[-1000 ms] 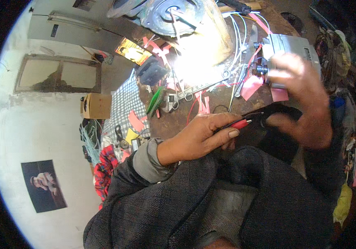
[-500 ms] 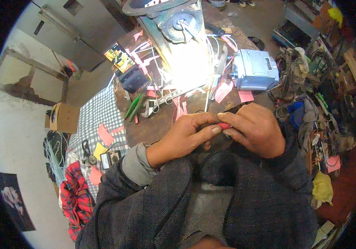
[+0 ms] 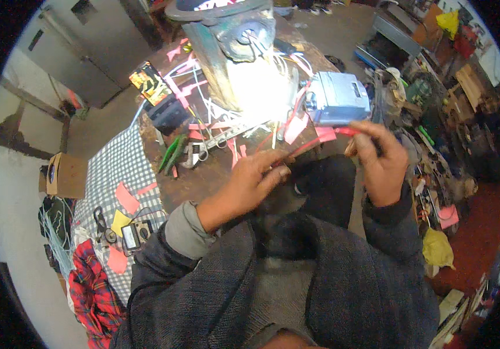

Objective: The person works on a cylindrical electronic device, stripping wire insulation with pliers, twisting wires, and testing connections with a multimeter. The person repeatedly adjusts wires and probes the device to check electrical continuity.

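While my hands draw apart, right fingers (image 3: 362, 135) pinch the red strip (image 3: 320, 141) | left fingers (image 3: 273, 168) support it | strip now stretched.

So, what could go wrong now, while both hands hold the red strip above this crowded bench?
1. The red strip runs between the left hand and the right hand, pinched only at the fingertips; it may slip or tear.
2. The blue-grey box sits just behind the right hand; a sudden pull might knock it.
3. Glare on the white wires could hide small parts near the green-handled pliers.
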Motion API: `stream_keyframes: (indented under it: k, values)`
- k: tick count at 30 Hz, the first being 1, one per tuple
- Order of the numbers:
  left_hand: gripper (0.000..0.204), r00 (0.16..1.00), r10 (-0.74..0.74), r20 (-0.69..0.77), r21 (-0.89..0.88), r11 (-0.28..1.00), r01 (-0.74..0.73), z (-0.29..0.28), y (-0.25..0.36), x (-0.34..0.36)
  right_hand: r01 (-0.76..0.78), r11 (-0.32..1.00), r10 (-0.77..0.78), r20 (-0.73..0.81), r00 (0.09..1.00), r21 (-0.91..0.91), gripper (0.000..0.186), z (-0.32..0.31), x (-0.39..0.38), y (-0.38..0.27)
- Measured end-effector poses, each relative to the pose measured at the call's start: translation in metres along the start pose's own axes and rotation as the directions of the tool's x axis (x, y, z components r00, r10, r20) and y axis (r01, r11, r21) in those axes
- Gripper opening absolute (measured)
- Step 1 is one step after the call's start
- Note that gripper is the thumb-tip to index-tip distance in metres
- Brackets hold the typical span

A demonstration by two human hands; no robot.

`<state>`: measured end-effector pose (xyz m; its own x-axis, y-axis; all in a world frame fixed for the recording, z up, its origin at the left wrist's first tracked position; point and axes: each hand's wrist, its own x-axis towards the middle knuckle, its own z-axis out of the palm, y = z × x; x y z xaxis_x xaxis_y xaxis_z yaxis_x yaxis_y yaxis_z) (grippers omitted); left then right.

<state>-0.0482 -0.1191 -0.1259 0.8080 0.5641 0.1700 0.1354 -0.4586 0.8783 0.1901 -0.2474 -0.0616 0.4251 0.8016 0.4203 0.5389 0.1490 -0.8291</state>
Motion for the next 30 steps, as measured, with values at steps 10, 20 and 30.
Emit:
stream_keyframes:
  k: [10, 20, 30]
  values:
    - [0.027, 0.988, 0.124, -0.088, 0.208, 0.973, -0.104, 0.013, -0.017, 0.036, 0.028, 0.996, -0.009, -0.229, 0.973, 0.081, 0.018, -0.046, 0.037, 0.019]
    - [0.027, 0.899, 0.406, -0.166, 0.429, 0.850, -0.305, 0.025, -0.028, 0.085, 0.023, 0.995, -0.055, -0.320, 0.946, -0.102, 0.027, -0.063, 0.123, 0.088]
    - [0.034, 0.844, 0.494, -0.208, 0.605, 0.743, -0.286, 0.037, -0.015, 0.160, 0.311, 0.696, -0.342, 0.082, 0.936, -0.647, 0.018, -0.029, 0.129, 0.140]
